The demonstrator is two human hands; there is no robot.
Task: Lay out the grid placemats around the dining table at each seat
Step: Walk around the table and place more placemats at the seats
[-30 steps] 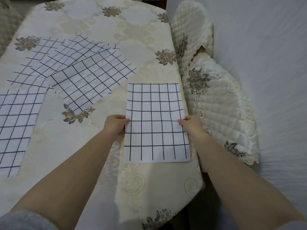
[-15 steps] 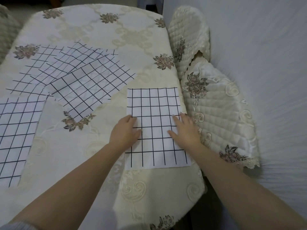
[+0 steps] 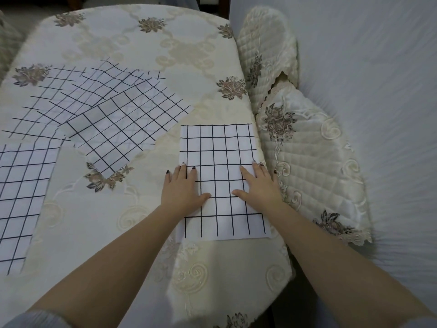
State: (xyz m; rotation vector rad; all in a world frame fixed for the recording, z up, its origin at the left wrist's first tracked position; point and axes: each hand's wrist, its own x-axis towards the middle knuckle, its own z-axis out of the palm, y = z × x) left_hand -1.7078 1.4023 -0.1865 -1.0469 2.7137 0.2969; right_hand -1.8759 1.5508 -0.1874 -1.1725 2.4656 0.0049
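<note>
A white grid placemat (image 3: 220,159) is seen lying flat at the right edge of the dining table (image 3: 132,41), roughly at 4 o'clock from the table's middle, squared to the rim beside a quilted chair cover (image 3: 314,162). The left hand (image 3: 182,188) is laid palm-down on the mat's left border, fingers extended and slightly spread, with the outer fingers resting on the cream tablecloth (image 3: 101,221) rather than on the mat. The right hand (image 3: 259,183) is pressed flat on the mat's right border in the same manner, fingers extended toward 12 o'clock (nothing is pinched by either hand). A loose heap of overlapping grid mats (image 3: 111,114) is spread at about 10 o'clock from the hands, well apart from the laid mat. Another single mat (image 3: 21,192) is seen at 9 o'clock, cut off by the picture's left edge. A second chair cover (image 3: 267,50) is visible at 1 o'clock.
</note>
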